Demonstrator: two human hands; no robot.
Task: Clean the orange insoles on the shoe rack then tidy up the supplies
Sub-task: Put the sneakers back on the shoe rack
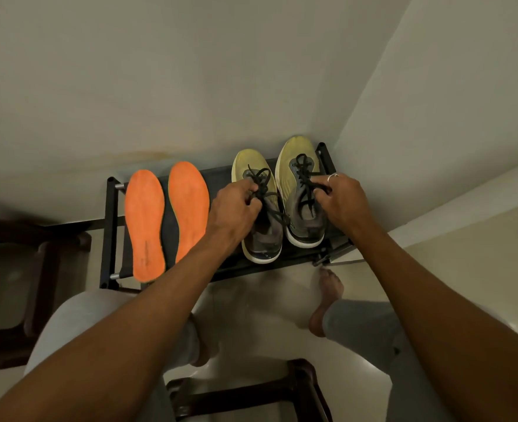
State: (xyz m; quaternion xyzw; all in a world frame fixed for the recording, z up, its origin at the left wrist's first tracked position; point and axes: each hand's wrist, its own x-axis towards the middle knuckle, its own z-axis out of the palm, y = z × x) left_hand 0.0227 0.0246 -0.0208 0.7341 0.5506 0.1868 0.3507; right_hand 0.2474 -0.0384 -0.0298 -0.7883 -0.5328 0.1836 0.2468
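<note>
**While orange insoles [145,223] lie flat, laces [260,178] are pinched**

Where two walls meet, a black shoe rack [111,226] at centre frame holds yellow-grey shoes [300,166] right of centre and the orange insoles left of centre. On the left shoe's black laces the left hand [233,208] has its grip clamped; the right hand [346,202] likewise on the right shoe's.

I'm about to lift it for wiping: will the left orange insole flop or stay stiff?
The left insole looks thin and flat, so it will probably droop if held by one end. It seems foam-like, so likely very light. Its matte face probably isn't slippery.
</note>
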